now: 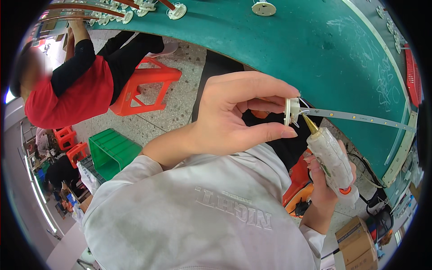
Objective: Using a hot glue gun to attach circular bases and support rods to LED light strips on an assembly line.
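My left hand (238, 112) pinches a round white plastic end cap (288, 111) by its rim, between thumb and fingers. Thin white wires come out of the cap, and a narrow LED strip (360, 118) runs from it to the right, over the bench edge. In my right hand (325, 180) is a white glue gun (332, 157), its body gripped from below. The brass-coloured nozzle (310, 123) points up and left, close to the cap where the strip meets it. Whether the nozzle touches the cap I cannot tell.
A green-topped bench (306, 49) curves around the far side. Another white cap (263, 8) lies on it, with several capped brown tubes (90, 7) at far left. A person in red (76, 90) sits on a red stool (148, 85). A green crate (112, 153) and cardboard boxes (356, 240) stand lower.
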A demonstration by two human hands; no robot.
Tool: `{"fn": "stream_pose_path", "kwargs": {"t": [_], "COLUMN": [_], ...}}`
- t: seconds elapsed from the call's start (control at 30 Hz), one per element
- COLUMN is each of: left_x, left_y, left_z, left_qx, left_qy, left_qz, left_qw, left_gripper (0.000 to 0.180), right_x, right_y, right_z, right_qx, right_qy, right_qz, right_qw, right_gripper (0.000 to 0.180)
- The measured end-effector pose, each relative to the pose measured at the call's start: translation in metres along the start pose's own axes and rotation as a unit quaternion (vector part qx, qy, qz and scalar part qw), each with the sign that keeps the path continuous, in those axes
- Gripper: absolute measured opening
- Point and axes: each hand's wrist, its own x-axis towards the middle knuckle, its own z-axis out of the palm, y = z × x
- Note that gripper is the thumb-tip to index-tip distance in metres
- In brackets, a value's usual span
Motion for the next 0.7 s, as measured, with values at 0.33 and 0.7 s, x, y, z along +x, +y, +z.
{"fn": "stream_pose_path", "kwargs": {"t": [0.33,0.7], "left_x": [0.000,-0.001], "left_y": [0.001,-0.002], "left_z": [0.005,0.001], "left_qx": [-0.025,-0.029], "left_qy": [0.044,0.008], "left_qz": [0.012,0.002], "left_qw": [0.999,1.000], "left_gripper": [0.045,0.053], "right_x": [-0.016,0.001], "right_y": [0.013,0.004], "right_z": [-0.016,0.004], "right_qx": [-0.043,0.004], "right_qy": [-0.086,0.026], "right_qz": [-0.010,-0.018], "right_qw": [0.995,1.000], "right_gripper": [0.047,0.017]}}
